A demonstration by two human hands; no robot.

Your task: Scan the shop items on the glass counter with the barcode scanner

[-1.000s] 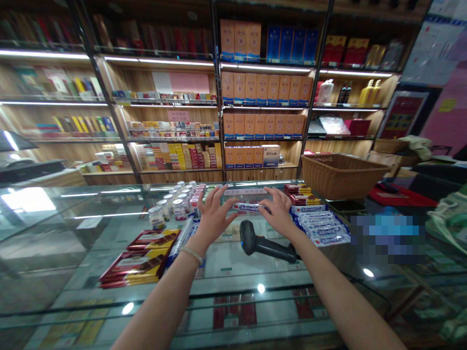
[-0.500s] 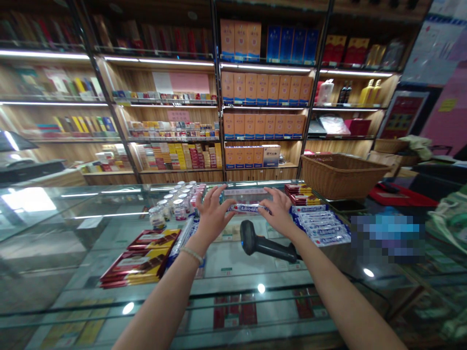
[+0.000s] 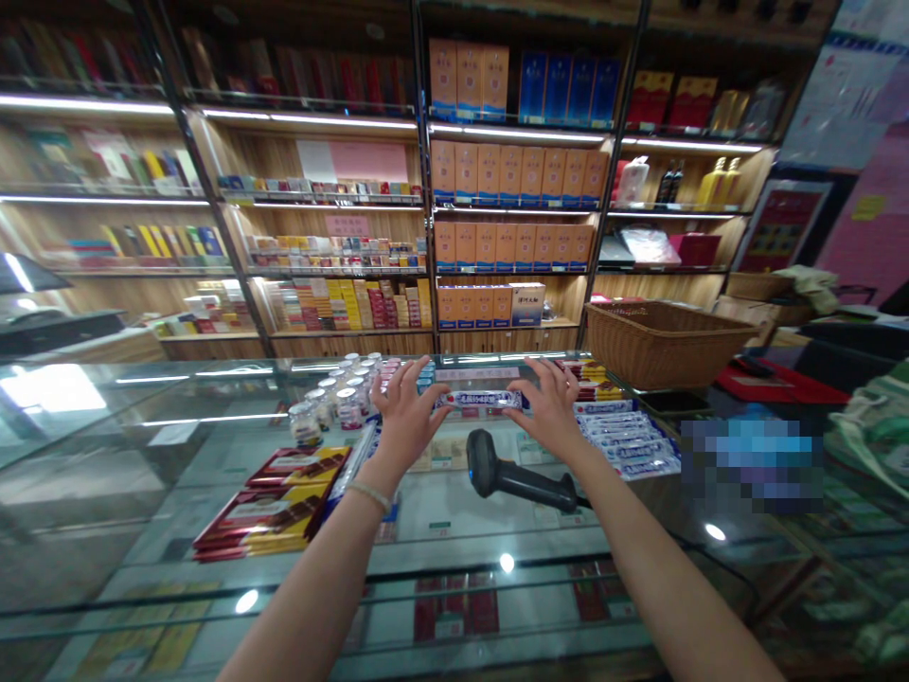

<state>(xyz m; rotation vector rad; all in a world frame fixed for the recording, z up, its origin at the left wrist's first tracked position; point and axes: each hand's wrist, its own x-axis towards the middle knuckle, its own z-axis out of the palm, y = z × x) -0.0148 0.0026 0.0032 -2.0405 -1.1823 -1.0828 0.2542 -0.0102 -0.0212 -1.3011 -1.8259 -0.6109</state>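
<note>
Both my hands hold a long white-and-blue wrapped candy bar (image 3: 477, 400) level above the glass counter (image 3: 213, 455), one hand at each end. My left hand (image 3: 404, 414) pinches the left end with the other fingers spread upward. My right hand (image 3: 548, 409) pinches the right end, fingers also raised. A black handheld barcode scanner (image 3: 515, 472) lies on the counter just below the bar. More of the same blue-and-white bars (image 3: 625, 438) lie in a row to the right of my right hand.
Red and yellow chocolate packs (image 3: 274, 500) are stacked at the left, small jars (image 3: 333, 398) behind them. A wicker basket (image 3: 660, 341) stands at the right. Shelves of boxed goods (image 3: 511, 208) fill the back wall. A blurred patch (image 3: 753, 464) lies at the right.
Both hands have lifted the bar slightly higher and drawn a little further apart along it. The scanner has not moved.
</note>
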